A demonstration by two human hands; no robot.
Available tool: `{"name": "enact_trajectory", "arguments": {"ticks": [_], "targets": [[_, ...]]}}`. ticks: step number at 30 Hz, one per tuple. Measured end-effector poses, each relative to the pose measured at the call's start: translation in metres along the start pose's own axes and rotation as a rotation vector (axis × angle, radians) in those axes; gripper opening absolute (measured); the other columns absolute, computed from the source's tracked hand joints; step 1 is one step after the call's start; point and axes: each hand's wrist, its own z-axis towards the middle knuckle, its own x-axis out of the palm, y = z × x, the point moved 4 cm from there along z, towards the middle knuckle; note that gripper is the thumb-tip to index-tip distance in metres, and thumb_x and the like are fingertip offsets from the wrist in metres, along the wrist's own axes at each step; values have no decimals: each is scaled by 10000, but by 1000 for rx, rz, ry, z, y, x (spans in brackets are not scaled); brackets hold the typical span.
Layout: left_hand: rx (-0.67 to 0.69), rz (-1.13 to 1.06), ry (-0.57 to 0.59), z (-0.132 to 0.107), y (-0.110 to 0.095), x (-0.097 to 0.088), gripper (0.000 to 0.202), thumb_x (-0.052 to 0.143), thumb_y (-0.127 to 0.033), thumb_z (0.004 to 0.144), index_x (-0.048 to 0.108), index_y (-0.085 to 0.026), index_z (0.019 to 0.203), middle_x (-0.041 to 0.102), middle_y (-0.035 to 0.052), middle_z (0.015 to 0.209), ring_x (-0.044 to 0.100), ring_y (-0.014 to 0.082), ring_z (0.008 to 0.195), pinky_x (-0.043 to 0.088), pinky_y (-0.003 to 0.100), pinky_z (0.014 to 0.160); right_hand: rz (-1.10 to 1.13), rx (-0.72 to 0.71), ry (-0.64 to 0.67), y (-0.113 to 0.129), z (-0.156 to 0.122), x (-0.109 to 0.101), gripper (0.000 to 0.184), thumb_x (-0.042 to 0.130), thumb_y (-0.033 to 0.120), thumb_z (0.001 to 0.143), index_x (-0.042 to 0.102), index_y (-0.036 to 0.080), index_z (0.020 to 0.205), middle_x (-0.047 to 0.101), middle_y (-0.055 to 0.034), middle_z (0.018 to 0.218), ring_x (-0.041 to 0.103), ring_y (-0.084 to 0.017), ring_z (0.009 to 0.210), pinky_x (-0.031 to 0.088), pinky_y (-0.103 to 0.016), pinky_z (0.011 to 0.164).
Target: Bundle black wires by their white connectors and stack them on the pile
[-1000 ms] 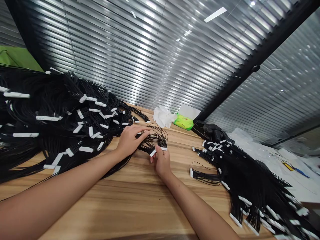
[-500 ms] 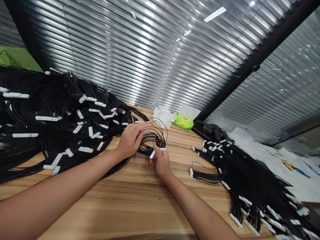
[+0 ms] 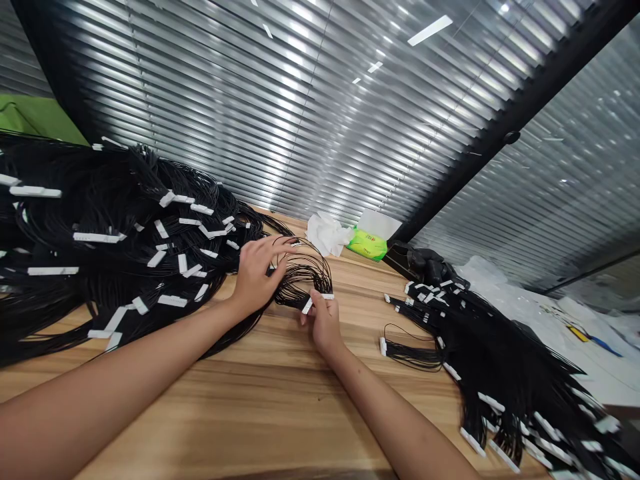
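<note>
My right hand (image 3: 324, 320) pinches the white connector ends of a small bundle of thin black wires (image 3: 305, 275) on the wooden table (image 3: 260, 400). My left hand (image 3: 257, 270) lies over the looped part of that same bundle, fingers curled onto the strands. To the left spreads a big heap of black wire harnesses with white connectors (image 3: 100, 240). A second pile of the same harnesses (image 3: 500, 373) lies to the right, with one loose harness (image 3: 407, 350) at its near edge.
A crumpled white tissue (image 3: 326, 233) and a green tissue pack (image 3: 367, 243) sit at the table's far edge below the slatted blinds (image 3: 300, 100). A black object (image 3: 425, 261) stands right of them. White sheets and small tools (image 3: 575, 327) lie at far right.
My left hand has drawn back from a stretched reach and curled over the wire loop, gathering it tighter. My right hand has kept its pinch on the connectors, barely moving.
</note>
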Motion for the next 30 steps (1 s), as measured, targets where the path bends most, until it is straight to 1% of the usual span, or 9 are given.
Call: {"name": "enact_trajectory", "arguments": {"ticks": [2, 5, 7, 11, 15, 17, 24, 27, 30], "targets": [[-176, -54, -37, 1, 14, 2, 236, 485, -238, 897, 577, -250, 1114, 638, 23, 1211, 543, 192, 1143, 341, 385, 1000, 9, -3, -14, 4, 1, 0, 433, 531, 507, 758, 466, 195, 465, 468, 26, 380, 427, -100, 369, 334, -225, 405], [-273, -119, 4, 0, 24, 7, 348, 488, -277, 895, 497, -238, 1240, 608, 40, 1242, 563, 192, 1086, 373, 366, 973, 17, -25, -62, 10, 3, -2, 423, 493, 495, 779, 472, 195, 482, 492, 12, 407, 425, -107, 394, 322, -231, 417], [-265, -125, 79, -1, 24, 11, 349, 474, -285, 897, 495, -229, 1240, 607, 44, 1234, 566, 195, 1063, 383, 359, 953, 38, -48, -100, 13, 4, -4, 405, 497, 481, 775, 468, 197, 487, 492, 15, 429, 406, -103, 400, 316, -234, 425], [-208, -96, 279, -3, 17, 18, 225, 462, -283, 895, 597, -238, 1068, 658, 13, 1116, 593, 185, 959, 393, 333, 891, 41, -83, -121, 16, 4, -5, 401, 496, 483, 773, 475, 202, 487, 490, 15, 451, 387, -103, 405, 313, -243, 439], [-276, -96, 509, -10, 20, 30, 218, 465, -365, 891, 622, -246, 983, 694, -15, 951, 608, 170, 779, 415, 301, 775, -1, -97, -100, 15, 5, -4, 432, 479, 507, 782, 503, 194, 485, 529, -8, 469, 398, -109, 413, 316, -251, 449], [-296, -66, 583, -14, 24, 35, 237, 436, -387, 904, 626, -248, 937, 696, -20, 877, 609, 179, 775, 403, 307, 778, 12, -69, -61, 11, 6, -3, 421, 481, 502, 785, 506, 195, 498, 530, -2, 459, 401, -110, 408, 308, -248, 438], [-283, -29, 604, -15, 26, 36, 307, 377, -331, 917, 591, -206, 735, 662, 11, 819, 587, 194, 815, 376, 308, 763, -108, 34, 242, -3, 7, 13, 360, 527, 442, 788, 547, 178, 543, 566, 5, 471, 453, -99, 432, 347, -227, 473], [-333, -98, 579, -14, 24, 33, 383, 336, -345, 932, 597, -185, 701, 661, 41, 812, 579, 195, 784, 380, 306, 735, -86, 11, 208, -1, 7, 12, 301, 607, 431, 751, 563, 179, 592, 524, 39, 464, 454, -93, 423, 353, -217, 456], [-345, -111, 582, -15, 21, 31, 444, 322, -385, 935, 620, -184, 675, 676, 49, 770, 579, 191, 728, 381, 302, 701, -21, 19, 114, 2, 8, 9, 276, 685, 404, 698, 637, 196, 874, 626, 31, 649, 510, -93, 471, 389, -211, 463]]}}
